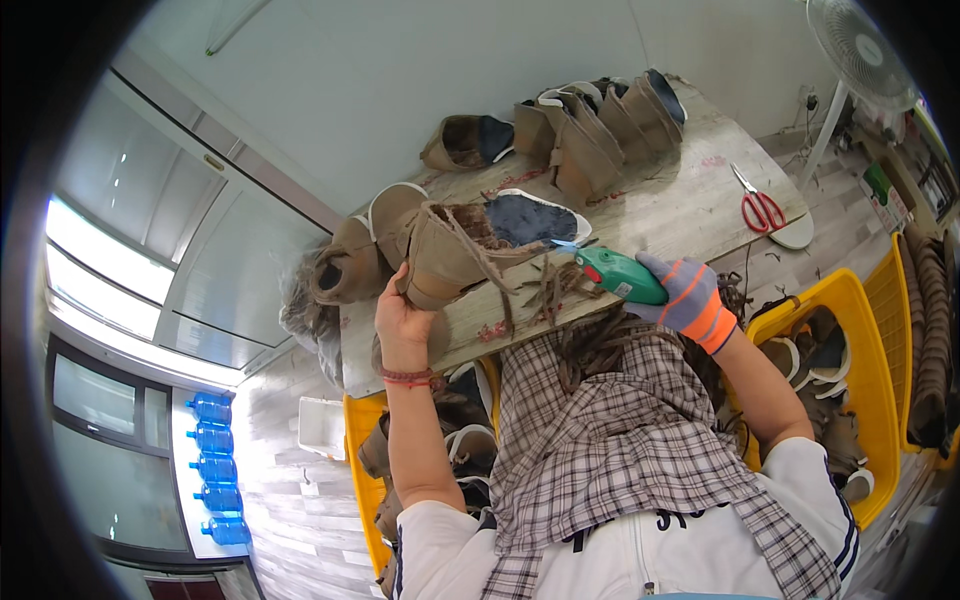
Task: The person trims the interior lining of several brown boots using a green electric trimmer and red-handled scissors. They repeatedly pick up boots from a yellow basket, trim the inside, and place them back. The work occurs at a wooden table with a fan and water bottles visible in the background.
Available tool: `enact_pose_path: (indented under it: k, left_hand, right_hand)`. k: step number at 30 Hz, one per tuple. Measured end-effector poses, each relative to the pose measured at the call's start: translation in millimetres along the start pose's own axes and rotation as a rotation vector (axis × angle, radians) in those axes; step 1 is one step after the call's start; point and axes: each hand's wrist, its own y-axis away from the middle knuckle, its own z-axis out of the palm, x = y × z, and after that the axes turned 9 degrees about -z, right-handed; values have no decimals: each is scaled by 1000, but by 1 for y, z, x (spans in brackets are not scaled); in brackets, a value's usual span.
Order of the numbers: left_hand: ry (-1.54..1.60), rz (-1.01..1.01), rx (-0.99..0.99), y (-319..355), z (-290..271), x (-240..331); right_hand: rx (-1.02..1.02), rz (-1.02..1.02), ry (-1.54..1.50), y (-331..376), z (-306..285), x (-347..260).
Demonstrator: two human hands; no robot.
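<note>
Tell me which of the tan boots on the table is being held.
The tan boot nearest the table's front edge, gripped by the bare left hand; the others stand untouched behind.

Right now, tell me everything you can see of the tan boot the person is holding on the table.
The tan boot looks like suede, with a dark fuzzy lining showing at its opening and a white-edged sole. It lies on its side on the wooden table, shaft toward the person. The bare left hand grips its near end. The gloved right hand holds a green cutter with its tip at the boot's edge. Frayed brown strips hang from it over the table edge.
</note>
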Motion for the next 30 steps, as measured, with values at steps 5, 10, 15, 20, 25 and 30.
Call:
enact_pose_path:
  k: [5, 10, 15, 20, 25, 30]
  left_hand:
    - [-12, 15, 90, -7, -6, -5]
    - [49, -32, 50, -13, -11, -12]
    - [87, -82, -46, -10, -1, -23]
    - [-69, 51, -55, 4, 35, -50]
    - [-1372, 531, 10, 13, 36, -73]
    - [-1996, 1408, 327, 5, 24, -22]
  right_hand:
    - [-15, -40, 9, -2, 5, 1]
    - [16, -28, -79, -10, 4, -7]
    - [19, 4, -77, -14, 7, -13]
    - [44, 74, -209, -17, 10, -23]
    - [102, 344, -364, -4, 8, -16]
    - [186, 458, -349, 23, 6, 0]
